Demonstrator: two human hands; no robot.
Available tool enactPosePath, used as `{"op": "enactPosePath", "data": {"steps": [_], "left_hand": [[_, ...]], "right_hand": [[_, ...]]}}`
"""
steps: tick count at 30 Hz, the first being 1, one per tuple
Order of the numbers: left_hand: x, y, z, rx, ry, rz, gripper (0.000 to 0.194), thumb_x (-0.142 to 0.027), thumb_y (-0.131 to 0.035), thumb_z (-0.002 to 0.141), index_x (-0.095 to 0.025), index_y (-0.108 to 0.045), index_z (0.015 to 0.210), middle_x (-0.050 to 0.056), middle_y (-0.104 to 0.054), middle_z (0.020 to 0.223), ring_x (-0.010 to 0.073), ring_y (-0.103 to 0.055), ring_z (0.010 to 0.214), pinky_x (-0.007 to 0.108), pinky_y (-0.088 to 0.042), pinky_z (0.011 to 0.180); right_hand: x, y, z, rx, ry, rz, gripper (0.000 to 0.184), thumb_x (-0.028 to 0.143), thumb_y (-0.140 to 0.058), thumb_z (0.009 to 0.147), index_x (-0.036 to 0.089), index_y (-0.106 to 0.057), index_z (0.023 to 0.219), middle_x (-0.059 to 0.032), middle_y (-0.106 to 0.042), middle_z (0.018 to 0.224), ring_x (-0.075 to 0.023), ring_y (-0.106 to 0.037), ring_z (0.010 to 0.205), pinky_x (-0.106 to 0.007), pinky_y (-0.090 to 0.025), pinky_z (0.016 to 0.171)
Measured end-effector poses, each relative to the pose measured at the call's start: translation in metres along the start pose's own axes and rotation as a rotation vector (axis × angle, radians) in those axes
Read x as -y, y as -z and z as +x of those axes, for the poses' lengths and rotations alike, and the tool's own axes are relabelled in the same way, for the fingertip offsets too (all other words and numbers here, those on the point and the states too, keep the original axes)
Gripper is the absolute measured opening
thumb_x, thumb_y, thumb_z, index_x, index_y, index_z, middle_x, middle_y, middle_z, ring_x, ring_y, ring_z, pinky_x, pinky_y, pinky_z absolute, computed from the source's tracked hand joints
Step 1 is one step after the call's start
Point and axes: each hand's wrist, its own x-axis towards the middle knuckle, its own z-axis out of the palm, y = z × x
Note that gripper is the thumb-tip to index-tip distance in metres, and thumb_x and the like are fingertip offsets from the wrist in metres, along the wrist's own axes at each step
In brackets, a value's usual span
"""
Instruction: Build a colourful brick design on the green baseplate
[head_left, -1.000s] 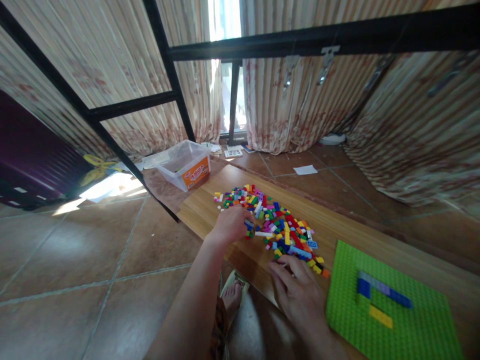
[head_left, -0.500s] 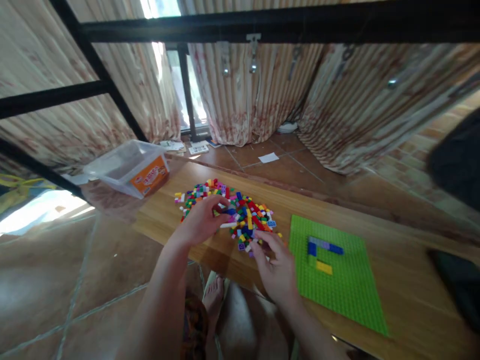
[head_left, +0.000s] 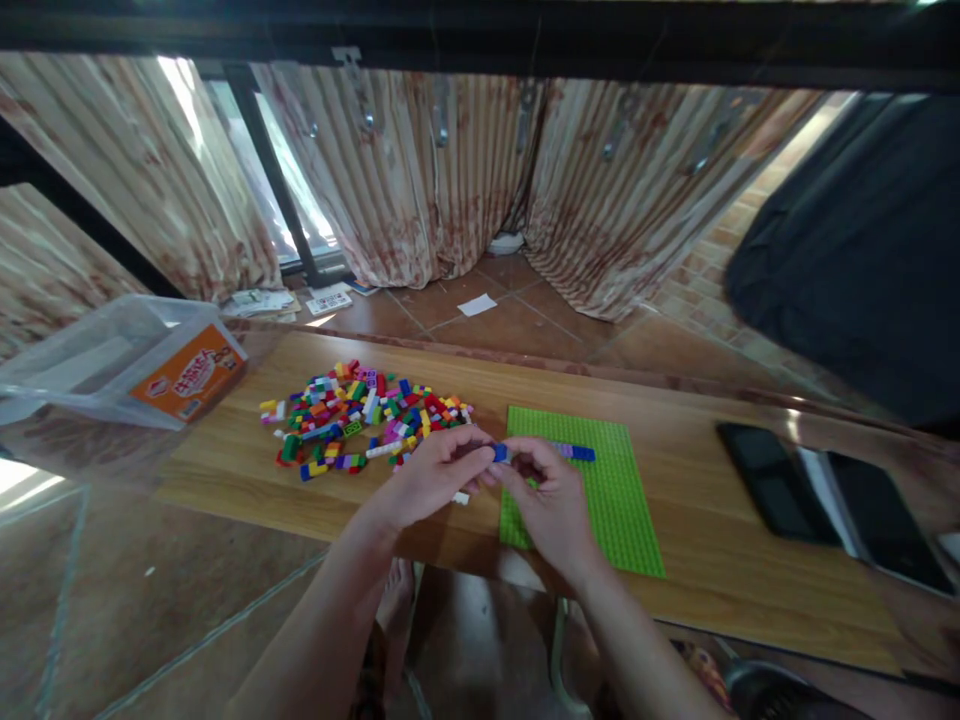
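Note:
My left hand and my right hand meet over the left edge of a green baseplate. A small blue brick is pinched between the fingertips of both hands. Past my right hand, a row of bricks shows on the plate, with a lavender brick beside a dark blue brick; my fingers hide the rest of that row. Left of the hands lies a pile of mixed bricks. A white brick rests just below my left hand.
A clear plastic box with an orange label stands at the table's left end. On the right of the wooden table lie a black phone and another dark, flat device. Curtains hang behind, under a black metal bar.
The view has swung right. Both hands have moved from the brick pile to the baseplate's left edge and come together, with the blue brick now between their fingertips.

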Motion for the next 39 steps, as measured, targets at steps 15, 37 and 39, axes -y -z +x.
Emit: {"op": "enactPosePath", "data": {"steps": [15, 37, 39], "left_hand": [[-0.003, -0.059, 0.030, -0.042, -0.140, 0.069, 0.018, -0.032, -0.066, 0.079, -0.013, -0.067, 0.079, 0.000, -0.063, 0.070, 0.0102, -0.053, 0.063, 0.022, -0.042, 0.060], [0.010, -0.085, 0.053, -0.240, -0.066, 0.086, 0.029, -0.032, -0.055, 0.087, -0.014, -0.072, 0.102, 0.000, -0.063, 0.065, 0.0108, -0.058, 0.058, 0.021, -0.043, 0.055], [0.013, -0.081, 0.054, -0.246, -0.079, 0.217, 0.027, -0.030, -0.052, 0.088, -0.015, -0.073, 0.097, 0.002, -0.067, 0.071, 0.0120, -0.060, 0.061, 0.022, -0.045, 0.058]], "right_hand": [[0.001, 0.053, -0.011, -0.073, -0.257, 0.233, 0.027, 0.042, -0.078, 0.069, 0.018, -0.068, 0.075, 0.0007, -0.067, 0.067, -0.0125, -0.058, 0.061, -0.026, -0.048, 0.060], [-0.026, 0.131, -0.014, -0.293, -0.366, 0.145, 0.034, 0.031, -0.080, 0.062, 0.021, -0.073, 0.094, -0.0010, -0.074, 0.080, -0.0159, -0.067, 0.072, -0.032, -0.055, 0.072], [-0.034, 0.131, -0.019, -0.199, -0.404, 0.019, 0.028, 0.032, -0.077, 0.064, 0.020, -0.074, 0.089, -0.0038, -0.075, 0.083, -0.0184, -0.068, 0.074, -0.034, -0.054, 0.074]]}}
